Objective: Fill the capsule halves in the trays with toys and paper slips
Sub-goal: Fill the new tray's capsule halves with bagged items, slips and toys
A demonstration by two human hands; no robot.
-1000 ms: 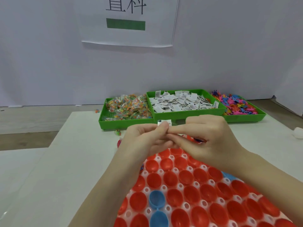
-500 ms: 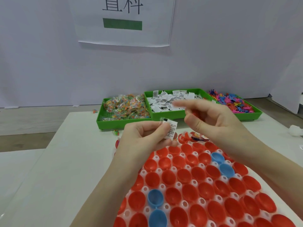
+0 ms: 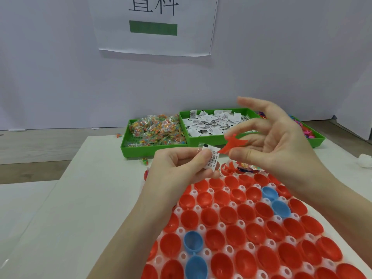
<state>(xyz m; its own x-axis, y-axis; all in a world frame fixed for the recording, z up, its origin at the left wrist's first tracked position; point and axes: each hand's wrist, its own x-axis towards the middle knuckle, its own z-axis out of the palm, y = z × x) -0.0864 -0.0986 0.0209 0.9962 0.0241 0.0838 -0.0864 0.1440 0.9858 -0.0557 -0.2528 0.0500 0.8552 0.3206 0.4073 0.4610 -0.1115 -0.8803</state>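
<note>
My left hand (image 3: 181, 166) pinches a white printed paper slip (image 3: 212, 159) above the far edge of the white capsule tray (image 3: 201, 228). My right hand (image 3: 279, 143) holds a small red plastic toy (image 3: 231, 144) between thumb and a finger, its other fingers spread upward. The tray holds several open red capsule halves (image 3: 233, 238) and a few blue ones (image 3: 193, 241). At the tray's far edge, some halves (image 3: 231, 169) hold toys and packets.
Three green bins stand at the back: wrapped colourful toys (image 3: 155, 130) on the left, paper slips (image 3: 213, 121) in the middle, loose pink and blue toys (image 3: 308, 133) on the right, partly hidden by my right hand. A white lump (image 3: 365, 160) lies at the table's right edge.
My hands, joined on the slip a second ago, have separated. The right hand moved up and right and now shows a red toy; the left keeps the slip.
</note>
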